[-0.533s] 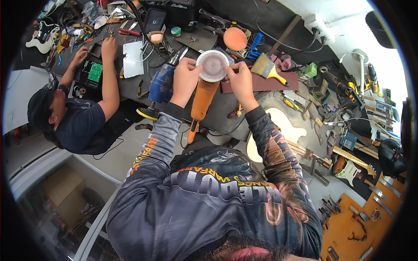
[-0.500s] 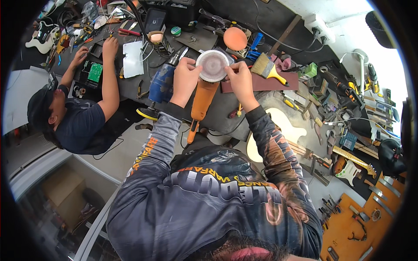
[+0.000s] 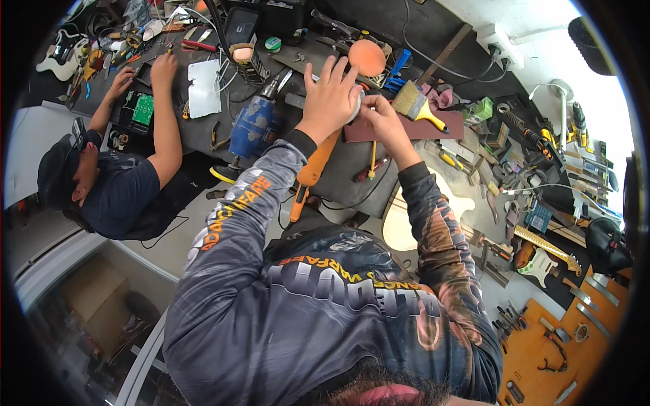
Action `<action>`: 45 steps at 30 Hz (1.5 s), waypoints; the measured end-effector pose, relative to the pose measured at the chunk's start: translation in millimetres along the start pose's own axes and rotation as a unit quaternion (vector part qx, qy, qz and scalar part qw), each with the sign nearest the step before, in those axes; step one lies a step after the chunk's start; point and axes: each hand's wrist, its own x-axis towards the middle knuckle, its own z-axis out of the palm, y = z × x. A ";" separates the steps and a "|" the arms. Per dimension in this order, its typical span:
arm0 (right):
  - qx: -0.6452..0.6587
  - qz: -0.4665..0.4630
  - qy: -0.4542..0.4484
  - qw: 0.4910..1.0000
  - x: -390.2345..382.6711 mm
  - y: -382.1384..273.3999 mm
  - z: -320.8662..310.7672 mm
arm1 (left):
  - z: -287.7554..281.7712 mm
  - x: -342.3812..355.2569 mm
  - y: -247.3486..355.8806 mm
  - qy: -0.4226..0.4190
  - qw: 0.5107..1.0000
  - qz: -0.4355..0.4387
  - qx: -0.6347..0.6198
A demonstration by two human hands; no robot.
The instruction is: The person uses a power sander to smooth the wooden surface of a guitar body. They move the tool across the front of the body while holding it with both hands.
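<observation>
The orange power tool (image 3: pixel 313 169) lies at the near edge of the dark workbench (image 3: pixel 203 132), its narrow rear end pointing back toward the person's lap and its far end under the hands. At the bench's left side another person (image 3: pixel 125 186) works by a green circuit board. A pale, curved guitar body (image 3: pixel 404 220) rests to the right, partly behind the person's sleeve, and a scuffed blue power tool (image 3: pixel 250 128) stands just left of the orange one. The orange casing is long and smooth, wider toward the front and slimmer at the handle, with dark slots near the rear; the left forearm and wrist hide part of it. Beyond, to the right, lies a flat reddish-brown sheet (image 3: pixel 421 131). The left hand (image 3: pixel 330 98) is laid palm down over the tool's head, fingers straight and spread, clasping nothing. The right hand (image 3: pixel 384 123) has thumb and forefinger bent together at the tool's front; I cannot tell whether they pinch anything. A broad brush (image 3: pixel 414 104) lies across the sheet, and a round orange pad (image 3: pixel 367 58) sits behind the hands. Of the pale disc (image 3: pixel 355 111) at the tool's front, only a sliver shows beside the left palm.
</observation>
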 end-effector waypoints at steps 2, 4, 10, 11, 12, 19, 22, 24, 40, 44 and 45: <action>-0.062 -0.020 0.009 0.998 13.6 0.4 -7.5 | -2.2 -5.2 0.5 0.054 0.998 0.036 0.017; -0.077 -0.048 0.012 0.996 35.0 -0.3 -11.6 | -9.6 -19.8 0.2 -0.002 0.998 0.068 0.004; -0.310 -0.083 -0.070 0.945 76.3 -31.1 16.7 | -31.0 -128.3 -3.4 -0.073 0.994 0.001 -0.084; -0.396 -0.086 -0.090 0.910 79.7 -32.4 19.2 | -35.6 -155.7 -3.9 -0.095 0.990 -0.014 -0.101; -0.382 -0.106 -0.105 0.912 84.0 -30.3 15.9 | -34.2 -191.6 -4.4 -0.069 0.986 -0.058 -0.139; -0.286 -0.076 -0.123 0.947 87.9 -14.2 -1.3 | -2.1 -307.0 9.0 -0.158 0.848 -0.368 -0.348; -0.211 -0.002 -0.127 0.969 80.7 -29.2 14.6 | 18.1 -297.1 11.0 -0.142 0.805 -0.456 -0.351; -0.205 0.006 -0.123 0.971 72.1 -33.0 16.7 | 19.7 -307.4 15.3 -0.122 0.800 -0.463 -0.361; -0.410 -0.268 -0.140 0.860 -243.0 -182.7 -153.5 | -223.6 -253.6 135.0 -0.278 0.570 -0.373 -0.677; -0.382 -0.271 -0.008 0.883 -255.5 -140.7 -131.2 | -224.5 -276.9 158.9 -0.332 0.573 -0.393 -0.638; -0.269 -0.213 -0.042 0.939 -259.4 -129.0 -126.7 | -218.4 -288.8 159.6 -0.349 0.558 -0.397 -0.639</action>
